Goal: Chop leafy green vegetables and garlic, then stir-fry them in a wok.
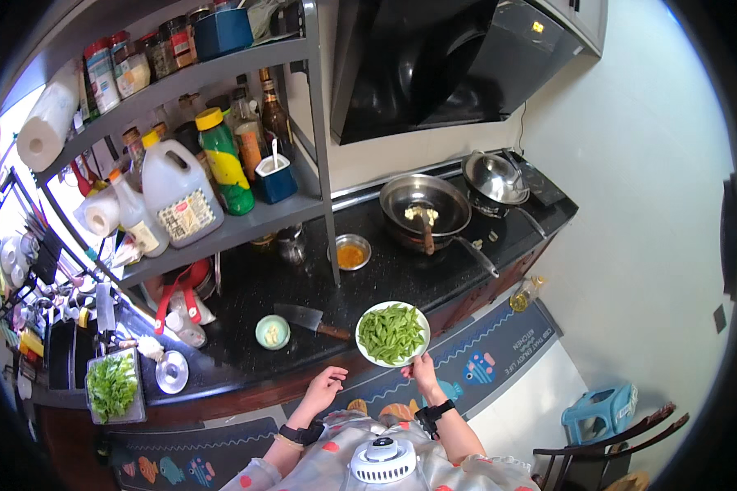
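My right hand point(424, 371) grips the near rim of a white plate point(425, 325) heaped with cut green vegetable pieces point(390, 333). The plate is held at the counter's front edge. My left hand point(325, 388) is in front of the counter, to the left of the plate, empty with its fingers loosely bent and apart. Beyond it on the counter lies a kitchen cleaver point(301, 316), its wooden handle pointing toward the plate. Left of the cleaver stands a small pale green bowl point(260, 336) holding pale chopped bits, too small to identify.
On the stove, a wok point(399, 191) holds pale yellow bits and a wooden-handled utensil point(428, 236); its handle juts forward. A lidded pan point(496, 178) stands behind right. A metal bowl point(368, 247) contains orange contents. Left are a bottle-filled shelf point(270, 224) and leafy greens point(112, 388).
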The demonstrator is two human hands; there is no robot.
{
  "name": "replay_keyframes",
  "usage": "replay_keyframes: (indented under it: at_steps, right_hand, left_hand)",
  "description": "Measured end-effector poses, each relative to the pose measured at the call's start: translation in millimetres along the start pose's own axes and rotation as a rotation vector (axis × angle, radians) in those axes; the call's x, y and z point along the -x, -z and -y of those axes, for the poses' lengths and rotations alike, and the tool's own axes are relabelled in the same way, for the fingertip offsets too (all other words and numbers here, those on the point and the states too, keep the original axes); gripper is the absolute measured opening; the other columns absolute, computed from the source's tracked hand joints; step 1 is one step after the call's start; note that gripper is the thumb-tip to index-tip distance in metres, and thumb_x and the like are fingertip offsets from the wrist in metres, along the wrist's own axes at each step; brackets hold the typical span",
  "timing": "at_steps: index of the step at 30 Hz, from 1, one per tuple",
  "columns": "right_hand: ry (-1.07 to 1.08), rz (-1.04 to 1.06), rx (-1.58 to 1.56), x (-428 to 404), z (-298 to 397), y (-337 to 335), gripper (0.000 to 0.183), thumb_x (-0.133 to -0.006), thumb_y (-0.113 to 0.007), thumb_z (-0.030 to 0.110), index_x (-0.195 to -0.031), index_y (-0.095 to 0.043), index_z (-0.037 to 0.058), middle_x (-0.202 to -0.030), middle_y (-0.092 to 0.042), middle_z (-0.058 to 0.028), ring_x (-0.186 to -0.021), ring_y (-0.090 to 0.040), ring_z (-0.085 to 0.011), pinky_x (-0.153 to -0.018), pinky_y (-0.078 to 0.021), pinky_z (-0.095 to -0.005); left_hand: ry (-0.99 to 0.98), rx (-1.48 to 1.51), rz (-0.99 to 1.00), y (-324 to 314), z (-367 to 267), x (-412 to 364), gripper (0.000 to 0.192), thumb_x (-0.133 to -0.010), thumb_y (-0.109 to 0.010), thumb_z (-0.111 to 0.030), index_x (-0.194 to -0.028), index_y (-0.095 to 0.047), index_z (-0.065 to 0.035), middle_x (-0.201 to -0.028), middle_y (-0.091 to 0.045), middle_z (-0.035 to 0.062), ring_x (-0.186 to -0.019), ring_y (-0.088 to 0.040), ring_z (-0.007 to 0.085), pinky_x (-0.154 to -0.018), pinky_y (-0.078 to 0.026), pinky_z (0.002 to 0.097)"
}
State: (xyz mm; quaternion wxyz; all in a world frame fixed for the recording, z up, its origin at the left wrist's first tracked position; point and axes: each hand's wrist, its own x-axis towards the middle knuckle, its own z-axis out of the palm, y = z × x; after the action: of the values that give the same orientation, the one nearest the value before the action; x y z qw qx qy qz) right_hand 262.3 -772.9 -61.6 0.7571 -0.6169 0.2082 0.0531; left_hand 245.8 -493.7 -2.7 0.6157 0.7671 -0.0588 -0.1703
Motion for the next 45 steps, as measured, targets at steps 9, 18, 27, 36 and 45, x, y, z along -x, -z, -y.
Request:
replay_keyframes:
  at_steps: [9,18,27,36,45]
  right_hand:
    - [-0.042,0.076,-0.028,-83.1,13.3,-12.7,0.024,-0.098,-0.036,0.023,-0.108,-0.042,0.0026,-0.066,-0.061,-0.0104,-0.049,-0.056,-0.0140,-0.044,-0.0441,-0.0238]
    - [-0.146,0.245,-0.003,-131.7,-1.4,-14.6,0.022,-0.098,-0.035,0.017,-0.110,-0.041,-0.0007,-0.073,-0.063,-0.0152,-0.054,-0.060,-0.0186,-0.049,-0.0486,-0.0266]
    - [-0.369,0.538,-0.160,-142.1,14.6,0.7,0.031,-0.097,-0.048,0.020,-0.116,-0.039,-0.0031,-0.099,-0.063,-0.0189,-0.086,-0.066,-0.0244,-0.070,-0.0560,-0.0311]
    - [-0.240,0.126,-0.481,-137.5,114.9,24.0,0.026,-0.092,-0.049,0.023,-0.114,-0.047,0.0091,-0.095,-0.057,-0.0057,-0.085,-0.057,-0.0184,-0.077,-0.0509,-0.0366]
    - [-0.252,0.008,-0.798,-220.3,194.6,-41.8,0.019,-0.093,-0.049,0.021,-0.108,-0.045,0.0090,-0.101,-0.057,-0.0113,-0.083,-0.060,-0.0247,-0.072,-0.0524,-0.0371]
  left_hand:
    - [-0.037,-0.279,0.052,-18.4,16.5,-80.6,0.031,-0.084,-0.051,-0.003,-0.115,-0.056,-0.0054,-0.104,-0.061,0.0114,-0.083,-0.061,0.0175,-0.076,-0.050,0.0291]
    - [0.086,-0.185,-0.116,-55.4,12.7,-84.6,0.032,-0.082,-0.053,0.000,-0.114,-0.057,-0.0057,-0.103,-0.061,0.0103,-0.087,-0.061,0.0170,-0.078,-0.049,0.0284]
    - [0.130,-0.021,-0.379,-131.2,-5.8,-88.0,0.033,-0.083,-0.054,-0.001,-0.115,-0.055,-0.0074,-0.105,-0.061,0.0107,-0.085,-0.062,0.0202,-0.075,-0.049,0.0307]
    - [0.183,0.121,-0.486,-177.0,-11.2,-67.0,0.032,-0.086,-0.046,0.001,-0.116,-0.055,-0.0064,-0.106,-0.059,0.0061,-0.082,-0.062,0.0142,-0.071,-0.047,0.0255]
    - [0.110,0.234,-0.474,-142.0,-16.2,-68.3,0.029,-0.087,-0.047,-0.001,-0.115,-0.056,-0.0063,-0.104,-0.061,0.0059,-0.079,-0.062,0.0127,-0.067,-0.047,0.0244]
